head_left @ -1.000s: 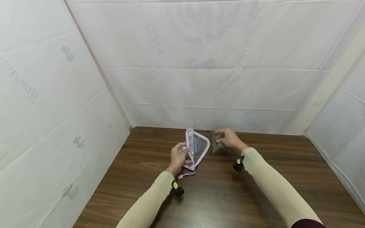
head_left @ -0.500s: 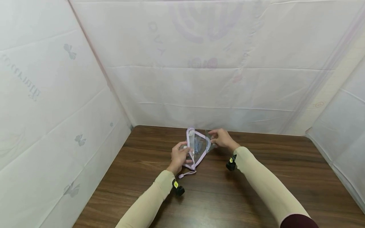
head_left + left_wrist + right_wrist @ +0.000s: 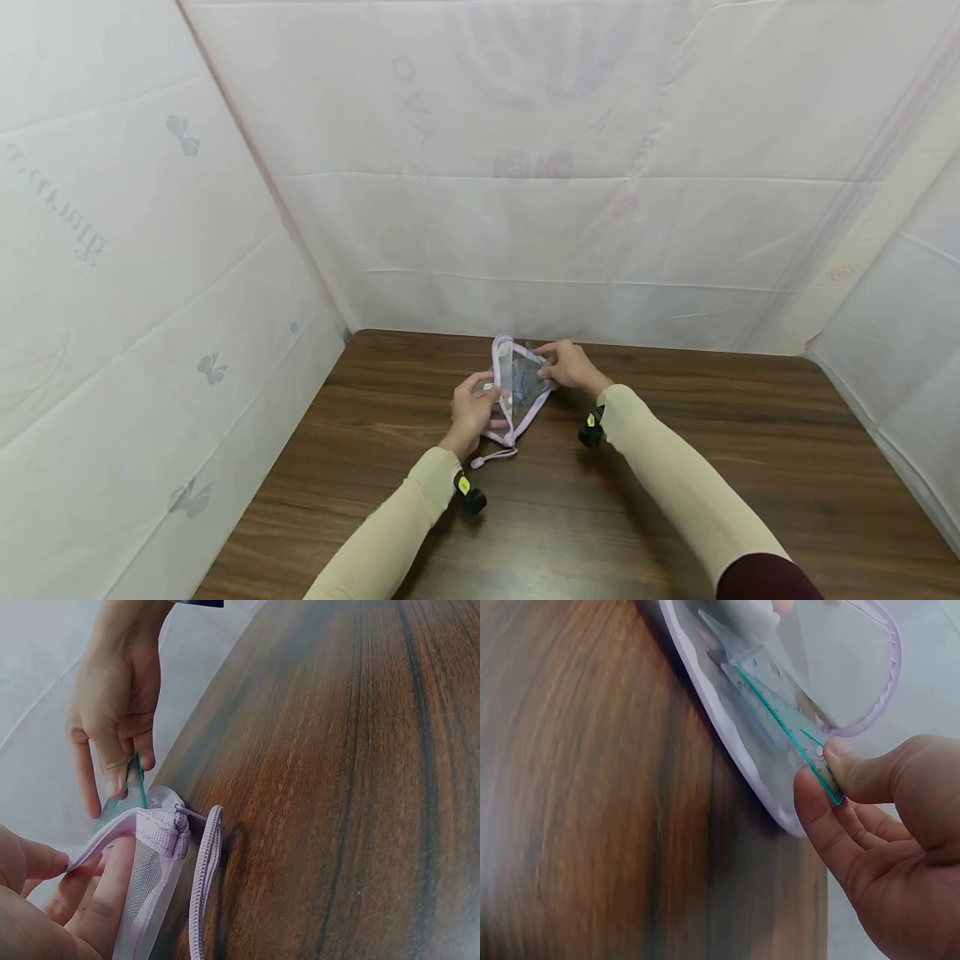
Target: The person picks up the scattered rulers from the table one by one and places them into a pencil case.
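Observation:
A see-through zip pouch (image 3: 532, 414) with lilac edging stands near the table's far edge. My left hand (image 3: 471, 410) pinches its lilac rim, holding the mouth apart. Across from it my right hand (image 3: 572, 368) grips a clear set square (image 3: 784, 720) with a teal scale between thumb and fingers. In the right wrist view the set square slants into the pouch, its held corner still outside. Some clear and bluish items show inside the pouch. A lilac zip-pull strap (image 3: 204, 885) hangs from the pouch's near corner.
The pouch is on a dark wood-grain table (image 3: 600, 517). A pale sheet wall (image 3: 480, 233) rises right behind the far edge, with more sheeting at the left (image 3: 135, 333) and right. Both wrists carry small black cameras (image 3: 591, 429).
My right hand has moved left with the set square, from beside the pouch into its mouth. The left hand has kept its hold on the pouch, almost still.

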Demonstrator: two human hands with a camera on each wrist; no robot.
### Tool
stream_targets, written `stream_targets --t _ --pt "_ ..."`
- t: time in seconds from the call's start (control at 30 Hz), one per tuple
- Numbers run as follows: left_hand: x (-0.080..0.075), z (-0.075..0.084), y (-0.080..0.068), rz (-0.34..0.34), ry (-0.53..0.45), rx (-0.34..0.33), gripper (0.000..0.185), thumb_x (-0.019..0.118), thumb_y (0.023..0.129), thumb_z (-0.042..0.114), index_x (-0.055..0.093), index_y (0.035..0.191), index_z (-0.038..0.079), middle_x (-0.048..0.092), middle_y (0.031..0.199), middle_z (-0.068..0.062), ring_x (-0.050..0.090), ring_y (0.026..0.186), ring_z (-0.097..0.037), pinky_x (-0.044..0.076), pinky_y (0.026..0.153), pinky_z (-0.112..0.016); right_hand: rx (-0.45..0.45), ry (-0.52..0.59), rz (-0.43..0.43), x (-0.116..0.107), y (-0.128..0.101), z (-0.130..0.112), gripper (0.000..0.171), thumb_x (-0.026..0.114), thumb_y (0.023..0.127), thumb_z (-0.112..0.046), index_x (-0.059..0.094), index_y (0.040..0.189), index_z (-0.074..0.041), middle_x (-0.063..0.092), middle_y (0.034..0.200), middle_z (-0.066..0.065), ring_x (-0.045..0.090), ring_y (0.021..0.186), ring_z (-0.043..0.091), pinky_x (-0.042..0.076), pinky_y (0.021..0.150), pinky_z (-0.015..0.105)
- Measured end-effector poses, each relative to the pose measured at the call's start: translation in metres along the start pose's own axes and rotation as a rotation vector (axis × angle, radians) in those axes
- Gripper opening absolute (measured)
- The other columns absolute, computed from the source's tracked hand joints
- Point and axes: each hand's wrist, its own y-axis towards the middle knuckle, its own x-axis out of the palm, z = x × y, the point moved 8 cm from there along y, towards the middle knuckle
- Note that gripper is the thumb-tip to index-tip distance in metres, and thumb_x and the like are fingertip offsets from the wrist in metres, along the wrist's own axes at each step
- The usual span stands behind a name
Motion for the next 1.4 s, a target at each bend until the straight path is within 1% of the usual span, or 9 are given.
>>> stream_targets --t 0.2,0.3,0.47,0.6,0.8,1.0,1.07,1.23,1.4 --pt "0.002 0.003 0.000 -0.021 0.007 -0.006 0.032 0.059 0.102 0.000 0.058 0.134 -0.002 0.070 0.114 -0.033 0.070 0.097 -0.050 0.064 0.065 -0.057 -0.002 0.004 -0.009 0.011 0.006 -0.002 0.043 0.078 0.090 -0.002 0.067 0.132 -0.001 0.071 0.081 0.006 0.066 0.061 0.014 0.060 0.056 0.028" --pt "0.003 0.009 -0.005 -0.028 0.014 -0.013 0.032 0.057 0.102 -0.002 0.057 0.134 -0.003 0.069 0.114 -0.034 0.069 0.100 -0.052 0.064 0.068 -0.059 -0.002 0.021 -0.019 0.016 0.009 -0.004 0.042 0.078 0.090 -0.003 0.068 0.131 0.000 0.071 0.081 0.006 0.066 0.061 0.014 0.059 0.055 0.026" --pt "0.004 0.028 -0.020 -0.030 0.002 0.000 0.031 0.057 0.102 -0.004 0.057 0.133 -0.006 0.069 0.113 -0.035 0.070 0.097 -0.051 0.064 0.069 -0.058 0.039 0.101 -0.045 0.026 0.012 -0.004 0.043 0.076 0.091 0.000 0.066 0.132 0.000 0.071 0.082 0.009 0.068 0.060 0.017 0.062 0.055 0.029" --pt "0.004 0.033 -0.026 -0.029 -0.010 0.004 0.031 0.057 0.102 -0.003 0.057 0.132 -0.006 0.069 0.113 -0.035 0.071 0.094 -0.049 0.065 0.067 -0.056 0.065 0.137 -0.047 0.032 0.014 -0.003 0.044 0.076 0.090 0.003 0.066 0.133 -0.001 0.070 0.081 0.010 0.068 0.058 0.017 0.062 0.055 0.029" --pt "0.004 0.031 -0.023 -0.026 -0.005 -0.005 0.031 0.057 0.102 -0.003 0.057 0.133 -0.006 0.069 0.114 -0.034 0.069 0.098 -0.051 0.064 0.068 -0.057 0.057 0.159 -0.043 0.037 0.013 -0.005 0.044 0.075 0.088 0.006 0.067 0.131 0.001 0.069 0.077 0.010 0.067 0.055 0.017 0.063 0.054 0.030" --pt "0.002 0.030 -0.022 -0.019 -0.008 -0.004 0.032 0.057 0.101 -0.003 0.057 0.133 -0.006 0.069 0.113 -0.034 0.069 0.098 -0.051 0.065 0.066 -0.054 0.065 0.157 -0.042 0.039 0.013 -0.007 0.044 0.076 0.088 0.005 0.067 0.130 0.001 0.070 0.076 0.010 0.068 0.054 0.016 0.063 0.054 0.030" --pt "0.001 0.022 -0.015 -0.015 -0.006 -0.006 0.032 0.058 0.101 -0.003 0.057 0.133 -0.005 0.070 0.112 -0.033 0.070 0.097 -0.050 0.065 0.063 -0.052 0.066 0.150 -0.042 0.040 0.013 -0.007 0.044 0.076 0.088 0.005 0.067 0.130 0.001 0.069 0.076 0.009 0.067 0.054 0.016 0.063 0.054 0.030" --pt "-0.003 -0.001 0.002 0.005 -0.022 0.001 0.030 0.061 0.100 0.000 0.060 0.131 0.000 0.073 0.107 -0.028 0.074 0.084 -0.037 0.065 0.055 -0.046 0.059 0.126 -0.035 0.039 0.014 -0.007 0.043 0.077 0.088 0.004 0.068 0.130 0.000 0.069 0.074 0.009 0.067 0.054 0.018 0.062 0.053 0.030" --pt "-0.004 -0.002 0.003 0.015 -0.035 0.010 0.029 0.062 0.099 0.000 0.062 0.128 0.001 0.075 0.103 -0.025 0.073 0.076 -0.027 0.064 0.052 -0.041 0.041 0.058 -0.007 0.037 0.014 -0.010 0.044 0.080 0.086 0.001 0.068 0.129 0.000 0.070 0.075 0.006 0.066 0.054 0.018 0.061 0.050 0.029"
